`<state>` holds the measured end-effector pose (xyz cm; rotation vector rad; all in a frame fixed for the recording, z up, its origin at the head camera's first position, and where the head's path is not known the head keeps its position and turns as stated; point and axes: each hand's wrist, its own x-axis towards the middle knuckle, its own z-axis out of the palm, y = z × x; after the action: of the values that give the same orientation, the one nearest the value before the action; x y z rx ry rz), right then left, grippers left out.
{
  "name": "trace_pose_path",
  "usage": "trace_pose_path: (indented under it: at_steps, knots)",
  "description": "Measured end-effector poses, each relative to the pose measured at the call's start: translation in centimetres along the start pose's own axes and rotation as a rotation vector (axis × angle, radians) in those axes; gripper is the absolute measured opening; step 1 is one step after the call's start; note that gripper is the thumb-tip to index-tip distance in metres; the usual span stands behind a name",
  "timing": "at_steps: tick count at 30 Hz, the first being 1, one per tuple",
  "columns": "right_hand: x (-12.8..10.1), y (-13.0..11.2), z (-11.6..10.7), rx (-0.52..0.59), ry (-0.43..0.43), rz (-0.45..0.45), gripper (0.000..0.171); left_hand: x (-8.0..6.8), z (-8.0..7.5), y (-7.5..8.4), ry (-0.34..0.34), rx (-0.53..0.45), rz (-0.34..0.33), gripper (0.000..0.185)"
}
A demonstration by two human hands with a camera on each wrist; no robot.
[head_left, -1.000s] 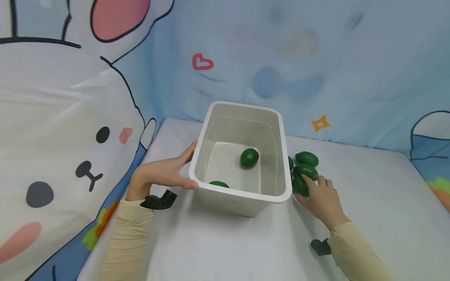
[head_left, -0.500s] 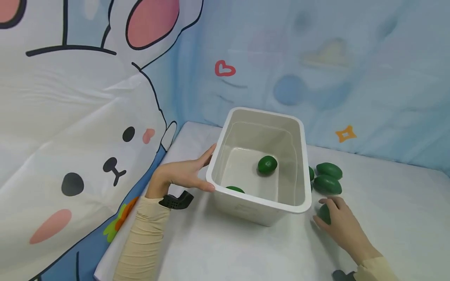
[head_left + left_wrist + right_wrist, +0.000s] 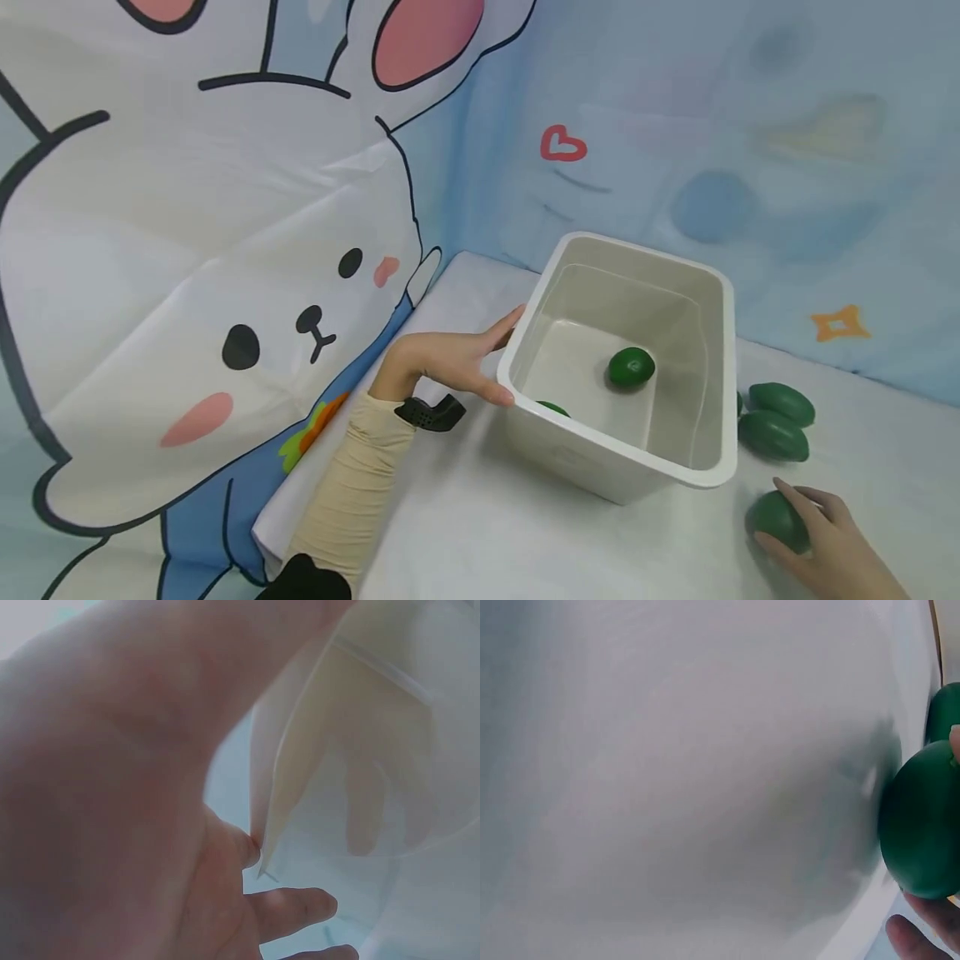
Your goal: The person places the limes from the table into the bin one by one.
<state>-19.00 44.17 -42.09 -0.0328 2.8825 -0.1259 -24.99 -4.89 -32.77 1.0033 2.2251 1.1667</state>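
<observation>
In the head view my right hand (image 3: 832, 533) pinches a green oval fruit (image 3: 776, 521) between thumb and fingers, low over the white table. The right wrist view shows this smooth fruit (image 3: 922, 821) at the right edge with fingertips against it. My left hand (image 3: 457, 362) rests against the left side of a deep off-white bin (image 3: 570, 421), its thumb at the near corner of the rim. Its fingers look straight and spread in the left wrist view. Inside the bin lie a green fruit (image 3: 631, 367) on the floor and another (image 3: 553, 407) half hidden by the near wall.
Right of the bin, two green fruits (image 3: 776, 429) lie side by side, with part of another (image 3: 739, 404) showing behind the bin's wall. A printed cloth (image 3: 300, 208) hangs along the left and back of the white-covered table (image 3: 480, 517).
My right hand has drawn one green fruit toward me, away from the pile beside the bin. My left hand stays at the bin. The head view has turned left.
</observation>
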Motion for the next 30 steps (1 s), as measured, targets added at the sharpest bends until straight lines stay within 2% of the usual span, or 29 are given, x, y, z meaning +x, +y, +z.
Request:
trace_pose_path:
  at_steps: [4,10,13,19,30]
  knots:
    - [-0.5,-0.9,-0.3,0.042,0.022,0.002,0.110,-1.0,-0.2,-0.1,0.004,0.004,-0.040,0.134]
    - [-0.9,-2.3,-0.4,0.056,0.145,-0.003,0.113,-2.1,-0.6,-0.6,0.011,-0.013,0.033,0.129]
    - [-1.0,-2.9,-0.5,0.063,0.140,0.013,0.112,-2.7,-0.7,-0.7,0.019,-0.027,0.040,0.129]
    - [-0.6,-4.3,-0.8,0.081,0.127,0.015,0.108,-4.2,-0.8,-0.9,0.045,-0.048,0.012,0.128]
    - [-0.7,-5.7,-0.3,0.119,0.199,-0.031,0.100,-5.0,-1.1,-0.8,0.060,-0.047,-0.005,0.125]
